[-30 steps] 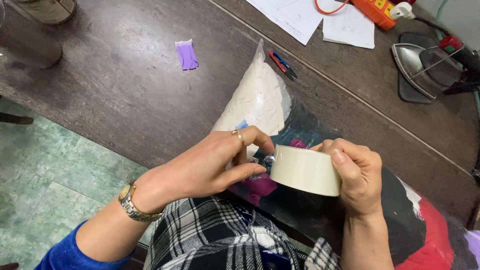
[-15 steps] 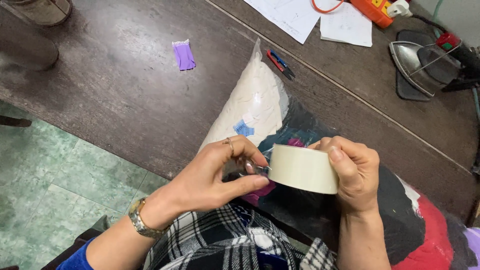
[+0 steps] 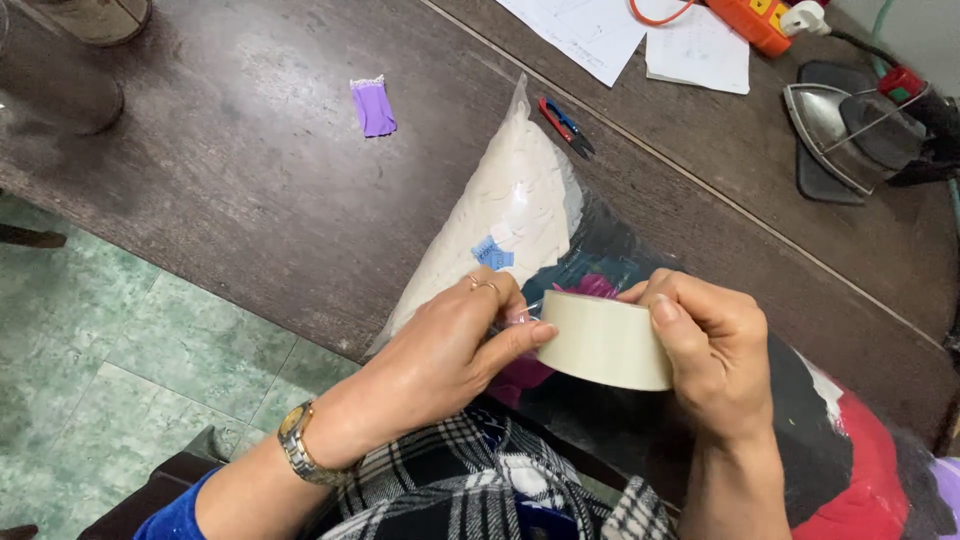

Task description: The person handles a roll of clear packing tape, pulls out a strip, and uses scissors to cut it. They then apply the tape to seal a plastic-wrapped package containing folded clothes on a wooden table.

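Observation:
My right hand (image 3: 715, 350) grips a wide roll of pale tape (image 3: 605, 338) from its right side. My left hand (image 3: 450, 345), with a ring and a wristwatch, pinches at the roll's left edge with thumb and fingers, where the tape's free end seems to be. Both hands hover over a clear plastic bag (image 3: 520, 205) that holds folded white, dark and pink cloth and lies at the near edge of a dark wooden table (image 3: 230, 190). A small blue tag (image 3: 491, 252) shows through the bag just above my left hand.
A purple scrap (image 3: 373, 105) lies on the table at left. Small thread snips (image 3: 565, 125) rest past the bag. Papers (image 3: 640, 35), an orange power strip (image 3: 750, 18) and an iron (image 3: 850, 120) sit at the far right. Green floor tiles (image 3: 120, 390) lie below left.
My left hand has shifted slightly, its fingers drawing in closer to the roll's edge. The roll and my right hand stay nearly in place.

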